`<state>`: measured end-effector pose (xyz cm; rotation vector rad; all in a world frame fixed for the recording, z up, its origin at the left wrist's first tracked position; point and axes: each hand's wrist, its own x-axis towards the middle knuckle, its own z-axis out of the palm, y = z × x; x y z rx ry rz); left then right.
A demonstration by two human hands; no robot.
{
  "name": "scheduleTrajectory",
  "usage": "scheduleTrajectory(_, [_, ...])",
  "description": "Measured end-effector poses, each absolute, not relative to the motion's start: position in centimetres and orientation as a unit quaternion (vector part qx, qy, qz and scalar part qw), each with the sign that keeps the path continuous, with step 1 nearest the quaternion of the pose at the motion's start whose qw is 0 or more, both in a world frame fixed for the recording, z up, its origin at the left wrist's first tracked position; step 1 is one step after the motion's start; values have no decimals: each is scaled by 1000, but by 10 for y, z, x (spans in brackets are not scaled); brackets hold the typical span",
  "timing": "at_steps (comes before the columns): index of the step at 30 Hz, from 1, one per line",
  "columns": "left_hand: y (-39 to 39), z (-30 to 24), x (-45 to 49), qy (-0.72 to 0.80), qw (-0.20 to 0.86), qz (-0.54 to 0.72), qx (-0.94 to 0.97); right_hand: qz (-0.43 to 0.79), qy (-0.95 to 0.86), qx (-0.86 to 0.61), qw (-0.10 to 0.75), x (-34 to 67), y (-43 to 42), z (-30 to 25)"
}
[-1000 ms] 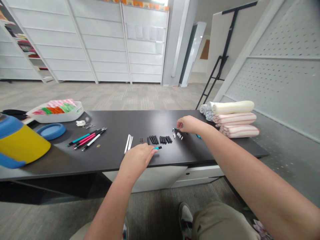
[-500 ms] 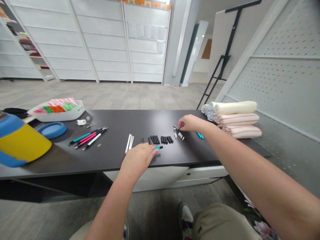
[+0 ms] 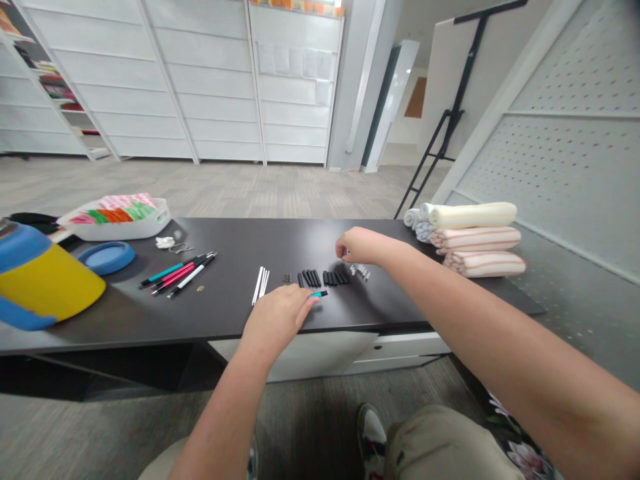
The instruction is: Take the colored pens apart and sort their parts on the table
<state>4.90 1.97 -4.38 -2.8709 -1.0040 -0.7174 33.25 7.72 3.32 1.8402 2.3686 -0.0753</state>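
My left hand (image 3: 280, 310) is closed around a teal pen barrel (image 3: 319, 294) with a black end, held low over the front of the dark table. Beyond it lie two groups of short black tubes, grips (image 3: 311, 279) and similar pieces (image 3: 335, 278). My right hand (image 3: 361, 245) hovers above the table past those tubes, fingers pinched together; whatever is between them is too small to make out. Small white pieces (image 3: 360, 271) lie under its wrist. Thin white refills (image 3: 261, 285) and tiny springs (image 3: 287, 277) lie beyond my left hand.
Several assembled pens (image 3: 181, 272) lie at the left, near a blue lid (image 3: 107, 257) and a yellow-and-blue container (image 3: 47, 283). A white basket (image 3: 117, 230) stands behind. Rolled towels (image 3: 475, 235) are stacked at the right, by a perforated panel (image 3: 575, 153).
My right hand has moved left and slightly up, from the small parts on the right to above the black tubes. My left hand still holds the teal barrel in nearly the same place.
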Motion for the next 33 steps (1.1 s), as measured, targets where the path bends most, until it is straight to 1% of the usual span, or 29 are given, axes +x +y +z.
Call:
scheduleTrajectory(7, [20, -43, 49, -326, -1, -220, -919, -10, 788, 606, 109, 327, 79, 24])
scheduleTrajectory(11, [20, -43, 49, -329, -8, -220, -919, -1, 789, 606, 105, 334, 80, 34])
scheduleTrajectory(15, [19, -42, 49, -328, -17, -220, -919, 30, 760, 643, 94, 351, 89, 46])
scheduleTrajectory(22, [19, -41, 50, -333, -17, -213, -919, 5, 723, 672, 158, 362, 104, 33])
scheduleTrajectory(25, [19, -42, 49, -331, -22, -216, -918, 3, 718, 674, 172, 361, 108, 27])
scheduleTrajectory(33, [19, -42, 49, -331, -25, -219, -918, 11, 717, 678, 162, 363, 108, 32])
